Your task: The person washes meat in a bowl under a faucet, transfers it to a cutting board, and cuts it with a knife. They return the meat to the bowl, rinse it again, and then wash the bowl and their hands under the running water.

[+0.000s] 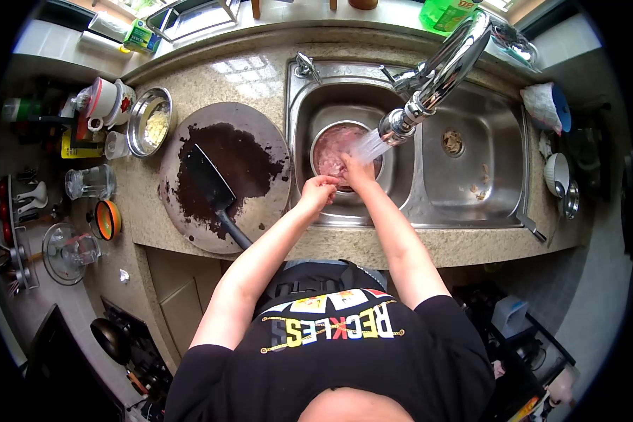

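Observation:
In the left sink basin stands a round metal bowl (314, 149) with pink raw meat (330, 146) in cloudy water. My right hand (357, 171) reaches into the bowl, its fingers among the meat and partly hidden by it and by the water. At the near left rim is my left hand (320, 191), fingers pinched together; whatever lies between them is too small to make out. A tall chrome faucet (409, 116) runs water into the bowl, right beside my right hand.
Left of the sink, a black cleaver (211, 179) lies on a round, dark-stained chopping board (267, 133). Beyond it sits a metal bowl (142, 144) of pale chopped food (157, 129). Food scraps (452, 143) lie around the drain of the right basin (496, 105). A knife (531, 226) rests at the sink's right corner.

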